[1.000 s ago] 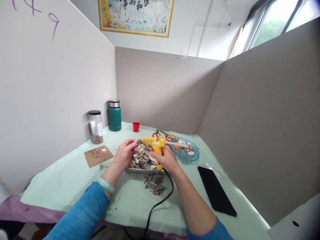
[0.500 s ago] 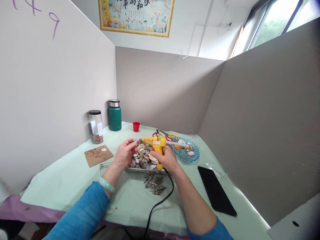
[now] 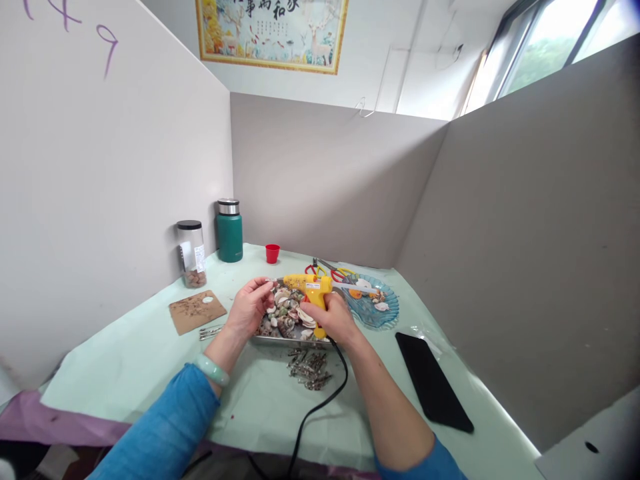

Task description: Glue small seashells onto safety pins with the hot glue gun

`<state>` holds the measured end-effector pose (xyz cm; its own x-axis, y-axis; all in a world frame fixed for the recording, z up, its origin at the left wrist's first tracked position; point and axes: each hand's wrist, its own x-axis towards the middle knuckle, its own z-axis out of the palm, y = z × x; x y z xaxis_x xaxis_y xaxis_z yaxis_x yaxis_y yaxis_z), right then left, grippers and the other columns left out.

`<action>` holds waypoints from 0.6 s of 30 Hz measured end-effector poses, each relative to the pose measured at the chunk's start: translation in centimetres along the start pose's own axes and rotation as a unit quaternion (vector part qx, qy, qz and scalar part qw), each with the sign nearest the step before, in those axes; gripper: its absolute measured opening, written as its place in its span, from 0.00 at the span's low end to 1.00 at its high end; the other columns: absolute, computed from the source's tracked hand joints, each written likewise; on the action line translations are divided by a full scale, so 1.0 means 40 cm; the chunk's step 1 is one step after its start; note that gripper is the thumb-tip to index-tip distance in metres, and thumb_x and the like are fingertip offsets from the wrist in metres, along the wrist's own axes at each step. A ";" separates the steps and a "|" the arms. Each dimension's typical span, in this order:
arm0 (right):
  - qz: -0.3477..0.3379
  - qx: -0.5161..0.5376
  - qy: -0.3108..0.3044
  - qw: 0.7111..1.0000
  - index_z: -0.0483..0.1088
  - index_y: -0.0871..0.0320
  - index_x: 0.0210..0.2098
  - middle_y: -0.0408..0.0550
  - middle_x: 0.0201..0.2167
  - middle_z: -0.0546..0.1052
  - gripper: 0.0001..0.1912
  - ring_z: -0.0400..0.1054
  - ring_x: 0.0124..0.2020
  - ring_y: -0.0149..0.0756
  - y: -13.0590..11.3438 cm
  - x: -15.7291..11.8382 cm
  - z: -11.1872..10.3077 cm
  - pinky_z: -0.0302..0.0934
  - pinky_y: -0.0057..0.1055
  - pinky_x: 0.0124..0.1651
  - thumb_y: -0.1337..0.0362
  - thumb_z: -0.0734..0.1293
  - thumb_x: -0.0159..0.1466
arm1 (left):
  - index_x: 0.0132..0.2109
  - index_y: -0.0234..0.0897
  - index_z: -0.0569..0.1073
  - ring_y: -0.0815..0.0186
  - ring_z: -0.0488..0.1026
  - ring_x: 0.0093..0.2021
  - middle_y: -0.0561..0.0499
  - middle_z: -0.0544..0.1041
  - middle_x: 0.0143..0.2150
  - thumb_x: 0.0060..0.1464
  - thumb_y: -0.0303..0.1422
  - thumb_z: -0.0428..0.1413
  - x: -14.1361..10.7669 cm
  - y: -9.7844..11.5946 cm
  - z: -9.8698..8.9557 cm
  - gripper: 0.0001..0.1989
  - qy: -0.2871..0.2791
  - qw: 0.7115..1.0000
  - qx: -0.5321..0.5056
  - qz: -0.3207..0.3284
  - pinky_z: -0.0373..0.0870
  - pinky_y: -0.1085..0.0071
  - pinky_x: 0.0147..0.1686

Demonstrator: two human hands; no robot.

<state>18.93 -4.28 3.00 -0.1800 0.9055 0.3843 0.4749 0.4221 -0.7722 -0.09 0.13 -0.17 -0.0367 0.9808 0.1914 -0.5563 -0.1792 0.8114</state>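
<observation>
My right hand [image 3: 336, 316] is wrapped round the handle of a yellow glue gun [image 3: 303, 283], whose nozzle points left. A clear glue stick [image 3: 354, 287] sticks out of its back. My left hand [image 3: 251, 306] is pinched at the nozzle tip on a small item, too tiny to make out. Both hands are over a metal tray [image 3: 283, 341] of mixed shells [image 3: 287, 325]. In front of the tray lies a pile of metal clips [image 3: 310, 369].
Left of the tray are a brown board [image 3: 197, 312], a few clips [image 3: 210, 332], a jar [image 3: 191, 253] and a green bottle [image 3: 230, 231]. Behind stand a red cup [image 3: 273, 253] and pliers [image 3: 320, 269]. Rightward are a blue plate [image 3: 367, 318] and a black slab [image 3: 434, 381]. A cord [image 3: 320, 404] crosses the front.
</observation>
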 end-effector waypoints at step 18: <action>-0.002 -0.009 -0.003 1.000 0.73 0.62 0.27 0.41 0.18 0.67 0.12 0.58 0.22 0.29 -0.007 -0.004 0.003 0.50 0.24 0.25 0.58 0.65 0.55 | 0.35 0.34 0.68 0.76 0.65 0.19 0.54 0.74 0.29 0.37 0.31 0.66 -0.002 0.002 0.002 0.17 -0.004 1.000 -0.001 -0.002 0.60 0.78 0.19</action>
<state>18.72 -4.51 3.10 -0.1867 0.9038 0.3851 0.4902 0.4254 -0.7608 -0.08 0.05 -0.06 -0.0270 0.9809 0.1927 -0.5575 -0.1748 0.8116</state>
